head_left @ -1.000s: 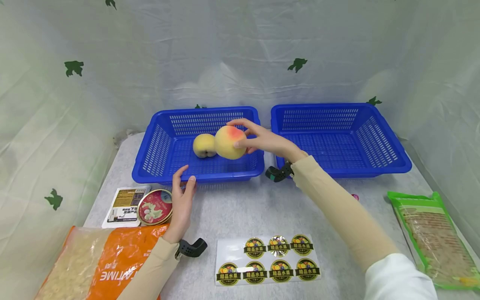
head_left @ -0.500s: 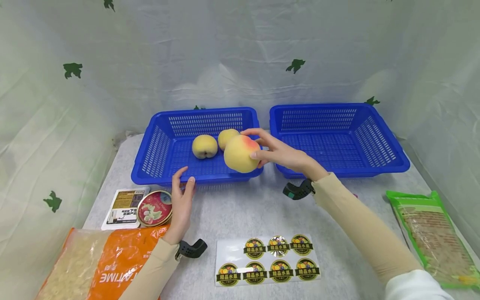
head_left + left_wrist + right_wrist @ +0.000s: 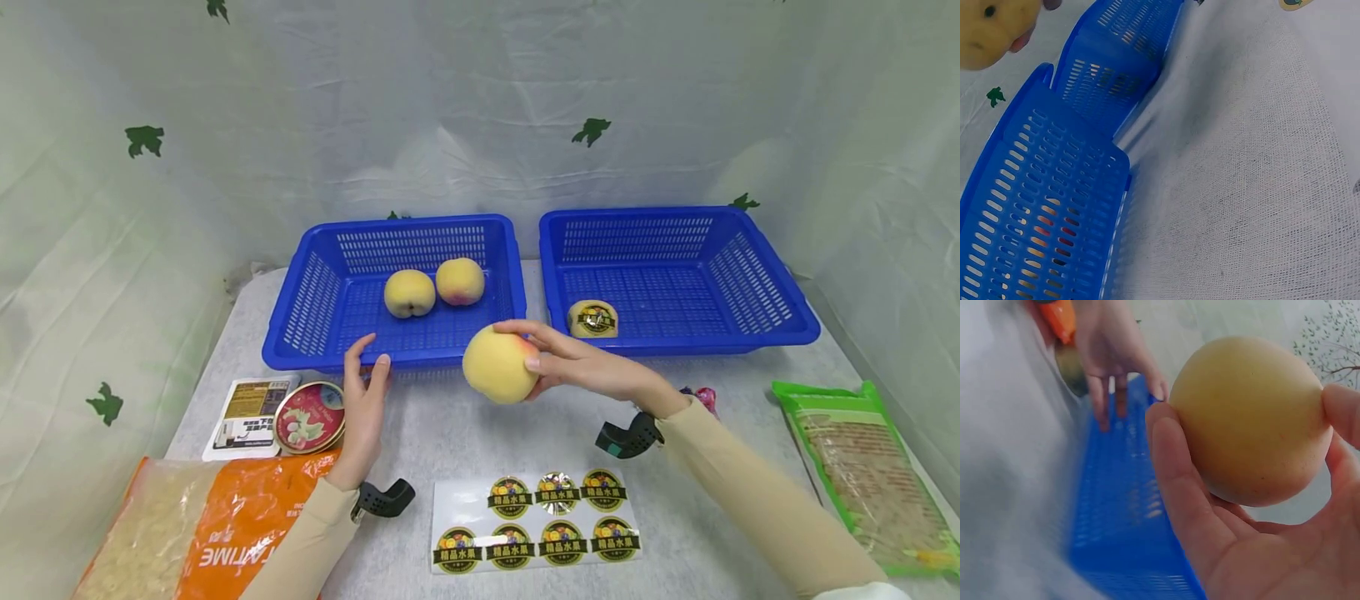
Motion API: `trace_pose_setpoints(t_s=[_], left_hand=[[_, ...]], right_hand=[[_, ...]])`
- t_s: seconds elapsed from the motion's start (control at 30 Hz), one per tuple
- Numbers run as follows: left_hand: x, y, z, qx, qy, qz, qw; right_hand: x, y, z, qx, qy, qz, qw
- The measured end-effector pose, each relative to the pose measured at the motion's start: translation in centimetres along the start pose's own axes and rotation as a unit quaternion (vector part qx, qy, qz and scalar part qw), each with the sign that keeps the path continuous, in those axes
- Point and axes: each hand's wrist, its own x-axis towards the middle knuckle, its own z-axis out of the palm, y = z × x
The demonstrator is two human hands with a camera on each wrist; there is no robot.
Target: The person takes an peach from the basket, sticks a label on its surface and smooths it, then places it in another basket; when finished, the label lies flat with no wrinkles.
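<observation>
Carrying a peach (image 3: 500, 364) out of the left basket (image 3: 315, 287), the right hand (image 3: 577, 364) now holds it in the air over the counter (image 3: 525, 425), in front of the basket's near rim; a second ago the fruit was above the basket floor. Its fingers (image 3: 1179, 487) curl round the peach, thumb opposite. Two peaches (image 3: 435, 287) remain inside, and a stickered one (image 3: 592, 318) shows in the right basket (image 3: 750, 275). The left hand (image 3: 363, 408) stays flat, fingers straight, touching the left basket's rim. Judging by this, the peach heads toward the sticker sheet (image 3: 536, 521).
</observation>
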Motion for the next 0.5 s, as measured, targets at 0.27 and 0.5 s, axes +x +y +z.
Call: trace_pose_setpoints(t_s=[0.27, 0.5], left_hand=[[0.0, 0.1, 0.0, -0.002, 0.003, 0.004, 1.0000], [-0.1, 0.1, 0.1, -0.006, 0.000, 0.007, 1.0000]], right_hand=[[-1.6, 3.2, 1.7, 0.069, 0.000, 0.006, 0.998], [-1.9, 6.9, 2.7, 0.123, 0.020, 0.047, 0.991]])
